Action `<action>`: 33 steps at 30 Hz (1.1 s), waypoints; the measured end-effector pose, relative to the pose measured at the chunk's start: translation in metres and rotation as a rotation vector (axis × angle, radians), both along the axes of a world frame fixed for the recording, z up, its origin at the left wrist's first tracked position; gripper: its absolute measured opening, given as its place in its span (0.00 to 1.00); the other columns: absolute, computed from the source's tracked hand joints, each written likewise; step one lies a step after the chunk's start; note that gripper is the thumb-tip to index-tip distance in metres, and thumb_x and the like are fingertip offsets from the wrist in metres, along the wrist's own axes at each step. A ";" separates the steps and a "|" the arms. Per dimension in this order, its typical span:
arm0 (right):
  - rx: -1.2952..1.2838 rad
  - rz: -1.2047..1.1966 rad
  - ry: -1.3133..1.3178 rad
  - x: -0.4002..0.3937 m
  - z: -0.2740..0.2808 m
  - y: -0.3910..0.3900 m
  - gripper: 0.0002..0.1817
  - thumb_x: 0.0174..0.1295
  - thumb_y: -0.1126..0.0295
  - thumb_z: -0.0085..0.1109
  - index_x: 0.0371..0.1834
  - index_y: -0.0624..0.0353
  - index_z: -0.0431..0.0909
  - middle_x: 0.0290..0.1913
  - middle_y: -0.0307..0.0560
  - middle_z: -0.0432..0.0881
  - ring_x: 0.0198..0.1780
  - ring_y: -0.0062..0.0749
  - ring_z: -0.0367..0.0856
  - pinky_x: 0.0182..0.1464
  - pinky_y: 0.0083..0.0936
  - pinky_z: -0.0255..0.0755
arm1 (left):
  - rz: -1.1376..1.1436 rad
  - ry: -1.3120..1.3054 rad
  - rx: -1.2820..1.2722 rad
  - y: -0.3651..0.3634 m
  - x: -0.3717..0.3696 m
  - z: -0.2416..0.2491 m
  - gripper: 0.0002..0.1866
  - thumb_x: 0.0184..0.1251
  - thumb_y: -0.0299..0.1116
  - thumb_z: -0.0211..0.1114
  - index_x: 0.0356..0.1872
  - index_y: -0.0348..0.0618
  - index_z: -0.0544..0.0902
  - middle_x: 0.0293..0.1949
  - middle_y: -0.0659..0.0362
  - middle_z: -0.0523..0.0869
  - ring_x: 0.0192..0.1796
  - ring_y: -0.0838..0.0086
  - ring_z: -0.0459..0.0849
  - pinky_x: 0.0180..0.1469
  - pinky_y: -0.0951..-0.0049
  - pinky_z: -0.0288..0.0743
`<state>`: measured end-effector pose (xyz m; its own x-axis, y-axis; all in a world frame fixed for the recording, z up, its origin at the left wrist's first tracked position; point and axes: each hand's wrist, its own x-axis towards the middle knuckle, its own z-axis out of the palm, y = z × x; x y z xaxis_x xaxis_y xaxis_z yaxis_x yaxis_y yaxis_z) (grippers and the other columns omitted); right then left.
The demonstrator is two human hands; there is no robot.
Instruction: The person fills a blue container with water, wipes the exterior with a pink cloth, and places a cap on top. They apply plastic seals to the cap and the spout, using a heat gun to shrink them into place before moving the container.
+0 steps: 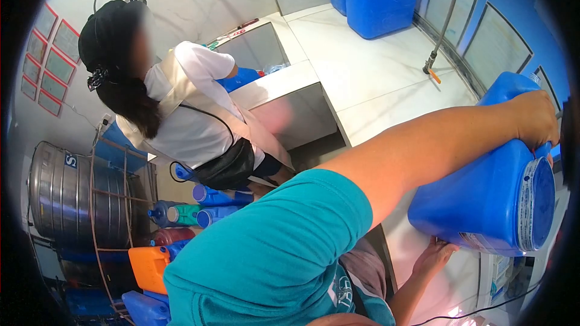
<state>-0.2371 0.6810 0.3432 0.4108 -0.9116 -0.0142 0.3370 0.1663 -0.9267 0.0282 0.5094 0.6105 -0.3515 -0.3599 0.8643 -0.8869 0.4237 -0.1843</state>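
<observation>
A large blue plastic water jug (pixel 471 199) with a wide round blue screw cap leans tilted at the right, over the white tiled counter. My left hand (pixel 534 119), at the end of the teal-sleeved arm reaching across the view, is closed around its handle. Below, my right hand (pixel 436 256) is against the jug's underside, with part of its fingers hidden behind it. Another blue jug (pixel 512 87) is partly seen behind my left forearm.
A person (pixel 193 105) in a white shirt and cap stands at the left, beside a blue container (pixel 241 78). Several coloured jugs (pixel 214 196) crowd the floor near a steel tank (pixel 75 190). A tap with an orange lever (pixel 432 72) hangs above the counter (pixel 326 36).
</observation>
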 end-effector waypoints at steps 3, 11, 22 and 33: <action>0.012 -0.030 -0.030 -0.001 -0.002 0.000 0.50 0.68 0.31 0.45 0.79 0.62 0.52 0.79 0.49 0.57 0.75 0.42 0.60 0.73 0.48 0.56 | -0.017 -0.001 0.068 0.003 0.000 0.002 0.17 0.45 0.60 0.70 0.24 0.61 0.88 0.28 0.63 0.89 0.37 0.61 0.88 0.41 0.57 0.76; -0.009 -0.022 -0.023 -0.002 -0.001 0.000 0.48 0.70 0.32 0.44 0.79 0.61 0.51 0.79 0.50 0.57 0.75 0.43 0.61 0.72 0.48 0.57 | -0.012 -0.012 0.048 0.010 0.001 0.004 0.15 0.47 0.57 0.70 0.26 0.61 0.89 0.29 0.63 0.89 0.39 0.62 0.89 0.42 0.58 0.76; -0.008 0.025 0.033 0.000 0.006 0.000 0.53 0.66 0.29 0.45 0.81 0.59 0.47 0.80 0.50 0.54 0.77 0.43 0.58 0.76 0.50 0.55 | 0.002 -0.012 0.087 0.007 0.003 0.003 0.07 0.45 0.48 0.69 0.26 0.66 0.90 0.29 0.66 0.89 0.38 0.64 0.88 0.44 0.59 0.74; -0.021 0.058 0.018 0.001 0.005 0.000 0.51 0.69 0.31 0.44 0.82 0.59 0.45 0.81 0.52 0.51 0.79 0.46 0.55 0.77 0.51 0.52 | -0.062 0.001 -0.001 0.009 0.007 0.003 0.12 0.49 0.54 0.69 0.23 0.62 0.88 0.27 0.64 0.88 0.37 0.64 0.87 0.39 0.58 0.75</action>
